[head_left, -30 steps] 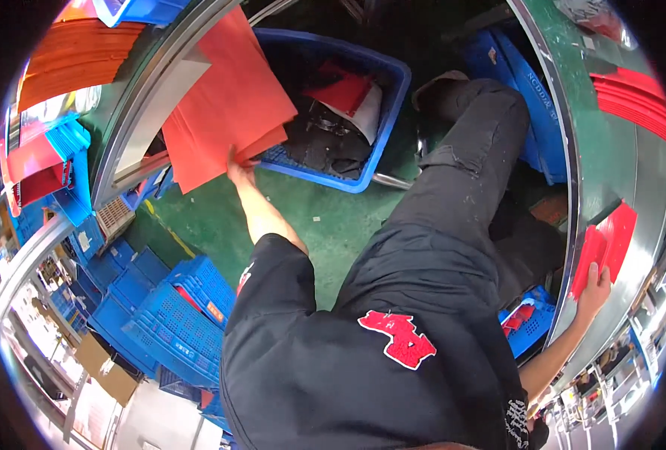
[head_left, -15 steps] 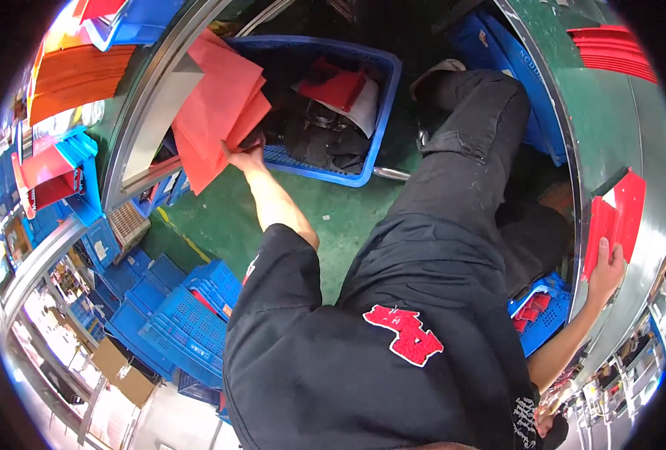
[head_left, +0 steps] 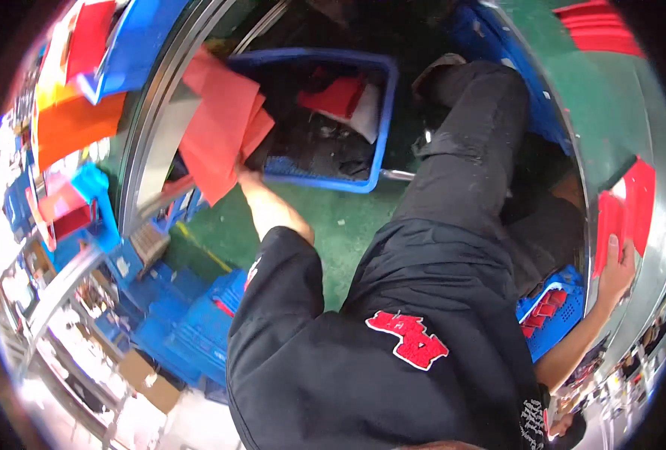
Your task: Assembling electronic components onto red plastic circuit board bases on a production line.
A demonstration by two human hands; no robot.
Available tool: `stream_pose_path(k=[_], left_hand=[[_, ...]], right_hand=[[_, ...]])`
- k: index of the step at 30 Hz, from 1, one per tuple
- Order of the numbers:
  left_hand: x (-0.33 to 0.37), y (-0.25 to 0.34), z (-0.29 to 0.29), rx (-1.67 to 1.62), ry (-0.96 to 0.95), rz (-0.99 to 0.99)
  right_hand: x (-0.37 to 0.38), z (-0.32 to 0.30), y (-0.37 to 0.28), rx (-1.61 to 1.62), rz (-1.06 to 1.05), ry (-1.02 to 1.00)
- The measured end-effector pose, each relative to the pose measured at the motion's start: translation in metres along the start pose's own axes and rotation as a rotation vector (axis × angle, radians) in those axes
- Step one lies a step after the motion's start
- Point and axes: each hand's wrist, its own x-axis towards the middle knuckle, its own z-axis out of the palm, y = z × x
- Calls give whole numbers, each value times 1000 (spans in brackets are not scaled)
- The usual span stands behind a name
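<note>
A fan of several salmon-red sheets (head_left: 220, 124) hangs from my left hand (head_left: 249, 180), which is closed on their lower right edge. They overlap the left end of a blue plastic crate (head_left: 380, 146) on the floor. In the crate lie dark things, a red piece (head_left: 336, 96) and a pale one, too blurred to name. Far to the right, my right hand (head_left: 616, 274) is closed at the near edge of a red folded piece (head_left: 627, 210), thumb on top. That piece rests on the green and grey worktop (head_left: 640, 112); the fingers' undersides are hidden.
A stack of red pieces (head_left: 601, 28) sits farther along the worktop. Below its edge stands a blue basket (head_left: 554, 330) with red rolls. A metal frame post (head_left: 149, 124) rises at left, near orange sheets (head_left: 78, 127). Stacked blue crates (head_left: 198, 337) stand at lower left.
The view has shifted slightly, with blur at the left. My left hand and the sheets have hardly moved against the crate. My right hand stays at the red folded piece.
</note>
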Motion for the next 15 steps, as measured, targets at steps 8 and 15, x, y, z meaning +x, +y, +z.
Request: stream_pose_path(k=[8, 15], left_hand=[[-340, -228, 366, 342, -658, -865], [-463, -238, 344, 982, -1204, -1088]], right_hand=[[-4, -4, -82, -40, 16, -28], [-17, -15, -58, 20, -58, 87]])
